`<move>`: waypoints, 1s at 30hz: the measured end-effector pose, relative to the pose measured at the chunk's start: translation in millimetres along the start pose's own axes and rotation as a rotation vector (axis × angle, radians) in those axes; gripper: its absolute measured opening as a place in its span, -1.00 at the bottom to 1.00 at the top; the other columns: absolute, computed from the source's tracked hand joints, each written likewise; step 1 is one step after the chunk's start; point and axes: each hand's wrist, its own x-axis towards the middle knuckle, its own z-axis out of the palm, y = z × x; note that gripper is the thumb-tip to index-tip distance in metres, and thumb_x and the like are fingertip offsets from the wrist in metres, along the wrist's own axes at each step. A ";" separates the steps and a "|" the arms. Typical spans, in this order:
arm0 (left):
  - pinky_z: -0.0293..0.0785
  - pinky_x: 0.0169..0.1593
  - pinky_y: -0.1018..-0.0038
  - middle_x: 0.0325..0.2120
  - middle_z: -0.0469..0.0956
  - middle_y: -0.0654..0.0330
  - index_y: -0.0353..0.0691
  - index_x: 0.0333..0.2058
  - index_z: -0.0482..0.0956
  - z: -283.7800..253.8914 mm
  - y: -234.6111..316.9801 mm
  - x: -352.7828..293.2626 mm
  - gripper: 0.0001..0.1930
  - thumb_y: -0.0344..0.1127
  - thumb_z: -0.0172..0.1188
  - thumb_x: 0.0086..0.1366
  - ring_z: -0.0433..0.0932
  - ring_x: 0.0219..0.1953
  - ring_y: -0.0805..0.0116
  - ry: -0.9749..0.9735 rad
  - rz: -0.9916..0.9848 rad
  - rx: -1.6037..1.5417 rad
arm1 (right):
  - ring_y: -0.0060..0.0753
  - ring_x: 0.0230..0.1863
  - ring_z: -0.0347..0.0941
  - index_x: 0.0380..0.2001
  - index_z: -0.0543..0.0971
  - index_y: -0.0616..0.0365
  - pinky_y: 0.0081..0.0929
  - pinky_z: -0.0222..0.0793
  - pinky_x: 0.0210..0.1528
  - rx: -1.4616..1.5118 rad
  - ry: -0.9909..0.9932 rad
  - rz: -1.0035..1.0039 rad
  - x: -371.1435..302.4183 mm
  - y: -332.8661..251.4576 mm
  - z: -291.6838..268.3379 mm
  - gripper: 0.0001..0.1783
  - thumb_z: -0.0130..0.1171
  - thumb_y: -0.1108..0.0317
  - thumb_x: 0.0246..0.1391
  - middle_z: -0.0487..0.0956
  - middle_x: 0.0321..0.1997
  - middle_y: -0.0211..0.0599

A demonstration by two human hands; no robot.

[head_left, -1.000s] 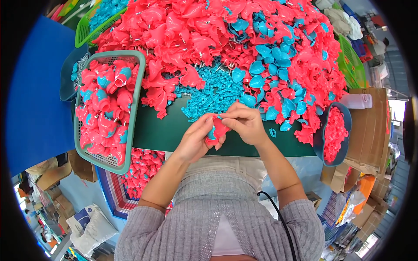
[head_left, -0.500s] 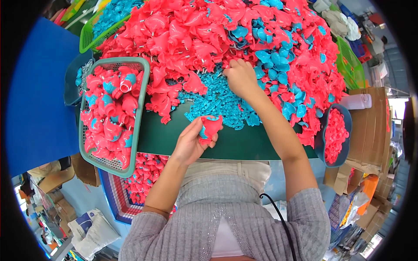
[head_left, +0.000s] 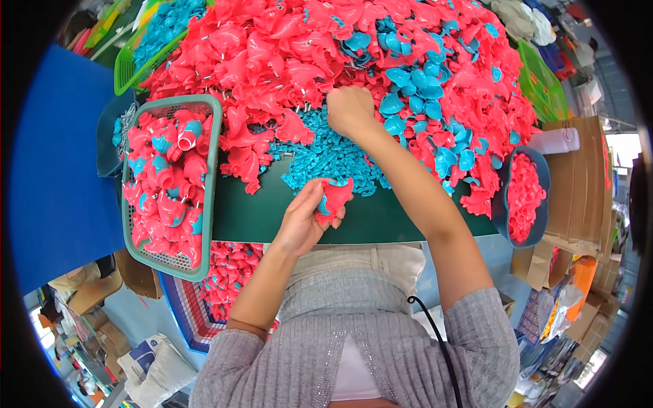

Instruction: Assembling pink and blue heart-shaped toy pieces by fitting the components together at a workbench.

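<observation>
My left hand (head_left: 300, 223) is wrapped round a pink plastic shell piece (head_left: 337, 197) with a blue part at its side, held above the table's near edge. Farther in, my right hand (head_left: 350, 112) is curled over the far side of a heap of small blue plastic parts (head_left: 333, 163), where it meets the pink pile. Its fingertips are hidden, so whatever they hold cannot be made out. A large mound of pink plastic shells (head_left: 272, 51) rises behind, with blue cup-shaped pieces (head_left: 418, 88) mixed in on the right.
A grey-green basket (head_left: 212, 183) of pink-and-blue assembled pieces stands at the left. Beyond it is a dark bin (head_left: 105, 146) with metal pins. On the right sits a blue-grey bin (head_left: 542, 197) of small pink parts, beside a pale bottle (head_left: 554, 141) and cardboard boxes (head_left: 575, 197).
My right hand has moved left and slightly nearer the pink shells, its fingers now more curled. My left hand has shifted slightly, turning the pink piece a little. The whole view has shifted slightly.
</observation>
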 end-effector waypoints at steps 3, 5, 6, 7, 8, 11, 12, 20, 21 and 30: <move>0.43 -0.38 0.44 -0.15 0.47 -0.18 -0.26 -0.04 0.31 4.4 0.9 0.6 -0.65 -0.11 -0.25 0.44 0.50 -0.35 0.27 -0.003 0.007 -0.020 | 0.04 -0.32 0.52 -0.55 0.59 0.23 -0.10 0.40 -0.26 0.050 0.088 -0.029 -3.2 9.6 -1.5 -0.82 0.17 0.35 -0.28 0.58 -0.43 -0.02; 0.42 -0.39 0.45 -0.16 0.48 -0.18 -0.25 -0.03 0.31 8.9 5.6 0.0 -0.65 -0.10 -0.25 0.44 0.50 -0.36 0.27 -0.005 0.020 -0.010 | -0.11 -0.38 0.54 -0.56 0.57 0.25 -0.25 0.42 -0.30 0.313 0.177 -0.023 -9.9 24.6 -7.3 -0.83 0.21 0.36 -0.26 0.59 -0.44 -0.08; 0.42 -0.39 0.45 -0.16 0.48 -0.19 -0.24 -0.03 0.32 9.6 7.6 -0.8 -0.64 -0.09 -0.25 0.44 0.50 -0.37 0.27 -0.005 0.032 -0.002 | -0.33 -0.44 0.54 -0.57 0.56 0.25 -0.40 0.43 -0.33 0.602 0.205 0.068 -19.1 31.6 -12.4 -0.85 0.26 0.40 -0.28 0.58 -0.48 -0.16; 0.42 -0.39 0.45 -0.16 0.48 -0.19 -0.24 -0.03 0.32 8.8 8.1 -1.5 -0.64 -0.09 -0.25 0.44 0.50 -0.37 0.27 0.006 0.044 -0.008 | -0.48 -0.48 0.50 -0.51 0.57 0.26 -0.50 0.41 -0.34 0.807 0.122 0.096 -29.9 37.7 -27.6 -0.84 0.28 0.41 -0.21 0.58 -0.50 -0.28; 0.42 -0.41 0.46 -0.18 0.49 -0.19 -0.25 -0.04 0.33 9.9 8.6 0.8 -0.63 -0.07 -0.25 0.44 0.50 -0.39 0.27 0.011 0.022 -0.019 | -0.54 -0.42 0.50 -0.35 0.58 0.26 -0.51 0.41 -0.31 1.205 0.052 0.111 -39.9 46.8 -30.0 -0.82 0.24 0.44 -0.07 0.60 -0.40 -0.37; 0.39 -0.47 0.49 -0.22 0.51 -0.19 -0.28 -0.06 0.35 12.0 8.3 7.2 -0.58 -0.03 -0.26 0.43 0.49 -0.46 0.28 0.008 -0.024 -0.036 | -0.55 -0.30 0.50 -0.19 0.55 0.29 -0.54 0.40 -0.22 1.728 -0.070 0.135 -71.7 53.3 -46.4 -0.75 0.20 0.49 0.00 0.59 -0.28 -0.33; 0.37 -0.50 0.50 -0.24 0.52 -0.19 -0.29 -0.07 0.36 12.4 7.7 8.4 -0.55 0.00 -0.26 0.43 0.48 -0.50 0.29 0.008 -0.042 -0.042 | -0.52 -0.23 0.49 -0.17 0.54 0.28 -0.53 0.39 -0.16 1.864 -0.131 0.110 -79.0 51.3 -48.7 -0.74 0.20 0.51 0.00 0.59 -0.26 -0.28; 0.36 -0.53 0.52 -0.29 0.55 -0.07 -0.27 -0.09 0.35 31.7 13.9 12.4 -0.57 0.03 -0.20 0.41 0.49 -0.53 0.34 -0.117 -0.058 0.047 | -0.37 -0.09 0.48 -0.37 0.57 0.26 -0.42 0.39 -0.04 1.740 -0.154 0.048 -125.4 45.8 -69.8 -0.83 0.27 0.56 -0.13 0.57 -0.19 -0.16; 0.36 -0.54 0.54 -0.30 0.55 -0.05 -0.27 -0.09 0.34 33.1 13.1 12.0 -0.54 0.06 -0.20 0.40 0.49 -0.53 0.37 -0.138 -0.057 0.083 | -0.43 -0.14 0.46 -0.46 0.56 0.24 -0.47 0.38 -0.08 1.782 -0.206 0.056 -129.3 40.4 -75.3 -0.85 0.31 0.57 -0.19 0.54 -0.14 -0.17; 0.32 -0.62 0.62 -0.42 0.50 0.13 -0.25 -0.09 0.32 41.1 6.7 5.9 -0.52 0.10 -0.23 0.39 0.47 -0.57 0.48 -0.117 -0.017 0.245 | -0.46 -0.22 0.47 -0.44 0.58 0.29 -0.51 0.44 -0.14 1.811 -0.299 0.034 -132.5 16.5 -73.1 -0.88 0.31 0.51 -0.09 0.47 -0.10 -0.18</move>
